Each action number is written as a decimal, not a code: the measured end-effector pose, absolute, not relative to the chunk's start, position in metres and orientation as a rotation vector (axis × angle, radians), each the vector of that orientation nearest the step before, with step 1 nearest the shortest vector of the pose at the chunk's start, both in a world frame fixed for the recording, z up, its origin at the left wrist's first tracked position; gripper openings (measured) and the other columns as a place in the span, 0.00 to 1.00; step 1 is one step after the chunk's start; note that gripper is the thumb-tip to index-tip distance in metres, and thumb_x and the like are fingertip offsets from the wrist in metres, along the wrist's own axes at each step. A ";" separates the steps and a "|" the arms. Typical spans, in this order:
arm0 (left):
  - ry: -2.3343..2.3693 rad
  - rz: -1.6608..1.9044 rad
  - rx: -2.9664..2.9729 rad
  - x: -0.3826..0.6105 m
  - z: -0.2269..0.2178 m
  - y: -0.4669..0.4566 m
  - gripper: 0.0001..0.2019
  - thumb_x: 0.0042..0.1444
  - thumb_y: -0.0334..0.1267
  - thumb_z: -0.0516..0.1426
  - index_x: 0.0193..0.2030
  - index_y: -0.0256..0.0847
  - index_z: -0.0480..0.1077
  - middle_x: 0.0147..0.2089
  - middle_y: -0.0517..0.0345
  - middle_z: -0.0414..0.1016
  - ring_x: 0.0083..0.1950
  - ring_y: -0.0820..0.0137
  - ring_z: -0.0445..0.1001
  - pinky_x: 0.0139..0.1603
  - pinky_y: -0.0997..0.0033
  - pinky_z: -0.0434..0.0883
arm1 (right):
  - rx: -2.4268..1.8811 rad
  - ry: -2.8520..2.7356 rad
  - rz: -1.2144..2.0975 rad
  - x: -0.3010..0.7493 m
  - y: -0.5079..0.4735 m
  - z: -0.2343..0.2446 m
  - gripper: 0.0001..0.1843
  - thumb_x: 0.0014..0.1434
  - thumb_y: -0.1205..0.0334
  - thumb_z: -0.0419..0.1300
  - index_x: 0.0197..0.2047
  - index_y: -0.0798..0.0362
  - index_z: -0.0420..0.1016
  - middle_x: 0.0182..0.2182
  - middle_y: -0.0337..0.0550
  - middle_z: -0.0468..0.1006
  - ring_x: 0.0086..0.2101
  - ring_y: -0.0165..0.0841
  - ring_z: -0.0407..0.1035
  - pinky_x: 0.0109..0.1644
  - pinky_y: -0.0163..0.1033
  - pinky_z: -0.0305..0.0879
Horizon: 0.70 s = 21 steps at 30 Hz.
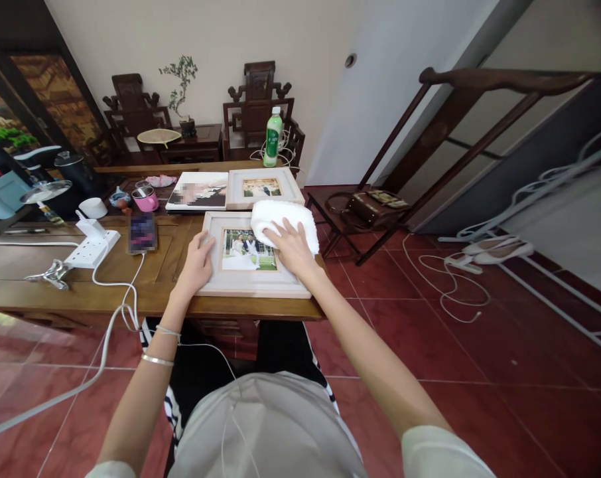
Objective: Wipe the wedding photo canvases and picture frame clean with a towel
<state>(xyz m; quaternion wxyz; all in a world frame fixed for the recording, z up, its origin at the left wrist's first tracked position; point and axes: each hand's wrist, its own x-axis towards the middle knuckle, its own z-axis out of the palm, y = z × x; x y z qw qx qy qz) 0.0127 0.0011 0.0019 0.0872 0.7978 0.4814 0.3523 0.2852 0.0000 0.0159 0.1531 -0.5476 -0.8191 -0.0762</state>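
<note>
A light-framed wedding photo, a picture frame (251,292), lies flat near the front edge of the wooden table. Against its left side rests my left hand (197,262), fingers apart over the border and holding nothing. My right hand (294,249) presses a folded white cloth (285,216) onto the frame's upper right part, fingers spread on top of it. The cloth covers that corner and a bit of the photo's edge. Just behind stands a second framed photo (265,186), lying flat beside a white picture panel (196,189).
On the table's left are a phone (142,232), a white power strip (94,249) with cables, a pink cup (145,198) and tea things. A green bottle (273,138) stands at the back. To the right, a wooden chair (330,202) holds a brown bag (375,211).
</note>
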 end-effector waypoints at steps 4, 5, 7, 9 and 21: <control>1.310 1.066 2.390 0.009 -0.003 0.007 0.21 0.57 0.28 0.48 0.56 0.40 0.68 0.68 0.47 0.58 0.71 0.56 0.51 0.70 0.46 0.53 | -1.587 -2.348 -0.234 0.284 -0.002 0.020 0.35 0.53 0.81 0.47 0.63 0.53 0.63 0.63 0.54 0.64 0.64 0.55 0.48 0.62 0.67 0.43; 1.291 1.065 2.389 0.009 -0.004 0.008 0.22 0.57 0.28 0.47 0.57 0.40 0.68 0.68 0.47 0.58 0.72 0.56 0.50 0.70 0.45 0.52 | -1.586 -2.357 -0.219 0.284 -0.005 0.022 0.34 0.53 0.80 0.48 0.63 0.53 0.63 0.62 0.55 0.65 0.64 0.55 0.49 0.62 0.67 0.44; 1.280 1.062 2.386 0.008 -0.005 0.009 0.22 0.57 0.28 0.47 0.59 0.39 0.67 0.68 0.47 0.60 0.72 0.56 0.51 0.69 0.45 0.53 | -1.573 -2.396 -0.157 0.286 -0.019 0.029 0.33 0.54 0.78 0.48 0.63 0.54 0.62 0.59 0.57 0.69 0.63 0.55 0.51 0.61 0.66 0.47; 1.297 1.049 2.389 0.007 -0.004 0.009 0.23 0.57 0.28 0.47 0.60 0.38 0.66 0.67 0.46 0.61 0.71 0.57 0.52 0.69 0.46 0.53 | -1.543 -2.465 -0.075 0.290 -0.043 0.038 0.35 0.53 0.79 0.48 0.64 0.55 0.61 0.56 0.59 0.71 0.62 0.54 0.53 0.60 0.63 0.51; 1.206 0.807 2.423 -0.007 0.001 0.020 0.28 0.54 0.27 0.47 0.63 0.36 0.64 0.68 0.46 0.60 0.72 0.58 0.51 0.71 0.46 0.49 | -1.388 -2.452 -0.010 0.314 -0.060 0.046 0.36 0.47 0.80 0.47 0.62 0.58 0.63 0.57 0.61 0.69 0.60 0.48 0.58 0.59 0.55 0.58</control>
